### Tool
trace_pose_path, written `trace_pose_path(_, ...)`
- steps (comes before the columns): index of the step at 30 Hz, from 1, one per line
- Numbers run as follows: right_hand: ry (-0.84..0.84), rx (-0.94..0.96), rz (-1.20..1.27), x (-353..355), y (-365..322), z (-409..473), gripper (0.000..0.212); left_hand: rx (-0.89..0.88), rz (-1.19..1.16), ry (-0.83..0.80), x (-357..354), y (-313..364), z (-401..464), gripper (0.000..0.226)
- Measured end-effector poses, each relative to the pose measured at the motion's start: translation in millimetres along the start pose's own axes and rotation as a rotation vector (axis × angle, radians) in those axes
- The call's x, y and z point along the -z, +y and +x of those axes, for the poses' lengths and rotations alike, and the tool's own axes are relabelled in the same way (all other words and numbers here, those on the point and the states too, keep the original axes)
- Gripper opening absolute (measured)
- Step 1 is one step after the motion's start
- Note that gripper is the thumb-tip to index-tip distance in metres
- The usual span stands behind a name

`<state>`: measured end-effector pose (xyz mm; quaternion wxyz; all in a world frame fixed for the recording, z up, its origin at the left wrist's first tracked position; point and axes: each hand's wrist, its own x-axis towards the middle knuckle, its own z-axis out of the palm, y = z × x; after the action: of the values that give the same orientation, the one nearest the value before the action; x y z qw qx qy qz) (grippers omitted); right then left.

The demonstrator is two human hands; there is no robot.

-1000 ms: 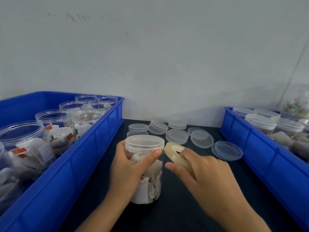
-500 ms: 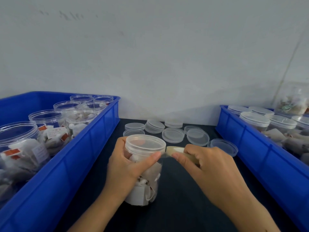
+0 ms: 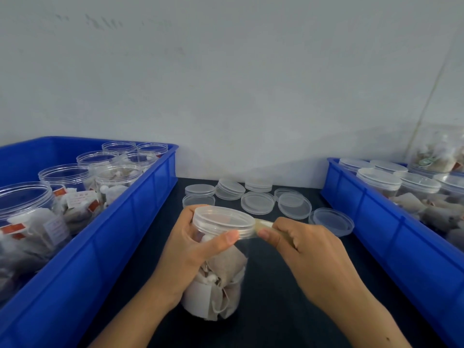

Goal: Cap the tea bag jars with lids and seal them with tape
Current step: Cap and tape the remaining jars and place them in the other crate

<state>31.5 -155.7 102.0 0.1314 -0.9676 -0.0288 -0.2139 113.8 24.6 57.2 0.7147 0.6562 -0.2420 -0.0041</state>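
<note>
A clear jar (image 3: 221, 280) full of tea bags stands on the dark table in front of me, tilted a little, with a clear lid (image 3: 223, 221) on top. My left hand (image 3: 190, 257) grips the jar near its top, the thumb pressing on the lid's rim. My right hand (image 3: 306, 254) holds a roll of clear tape (image 3: 263, 226) edge-on against the right side of the lid; most of the roll is hidden by the fingers.
A blue bin (image 3: 120, 237) at the left holds several open jars of tea bags. Another blue bin (image 3: 381, 222) at the right holds several lidded jars. Several loose clear lids (image 3: 257, 202) lie on the table behind the jar, by the wall.
The right hand has turned the tape roll from face-up to edge-on and brought it against the lid's rim. The left hand keeps its hold on the jar.
</note>
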Motion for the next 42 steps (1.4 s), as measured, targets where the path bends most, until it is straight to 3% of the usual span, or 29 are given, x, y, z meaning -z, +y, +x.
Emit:
trace_pose_path(8, -0.004, 0.001, 0.017, -4.0, -2.4, -1.9, 0.058, 0.03, -0.055, 0.023, 2.3, 1.5, -2.0, 0.104)
trace_pose_path(13, -0.004, -0.024, 0.016, -5.7, -4.9, -2.2, 0.067, 0.022, -0.039, -0.001, 2.7, 5.3, -4.6, 0.105)
trace_pose_path(19, 0.062, -0.105, -0.104, -19.3, -19.5, -8.3, 0.046, -0.049, -0.009, 0.021, -1.5, 5.9, -7.1, 0.074)
trace_pose_path(24, 0.099, -0.152, -0.105, -20.0, -22.6, -10.6, 0.046, -0.112, 0.15, 0.131, -5.6, 4.4, -12.9, 0.053)
trace_pose_path(31, 0.076, -0.193, -0.162, -16.0, -29.2, -10.5, 0.05, -0.178, 0.266, 0.267, -11.5, 5.1, -17.5, 0.05)
trace_pose_path(37, 0.062, -0.209, -0.062, -20.6, -36.7, -12.4, 0.048, -0.072, 0.426, 0.281, -18.2, 7.2, -21.6, 0.08)
trace_pose_path(42, 0.01, -0.281, 0.233, -29.1, -42.0, -14.7, 0.046, -0.057, 0.419, 0.392, -17.8, 3.0, -19.6, 0.093)
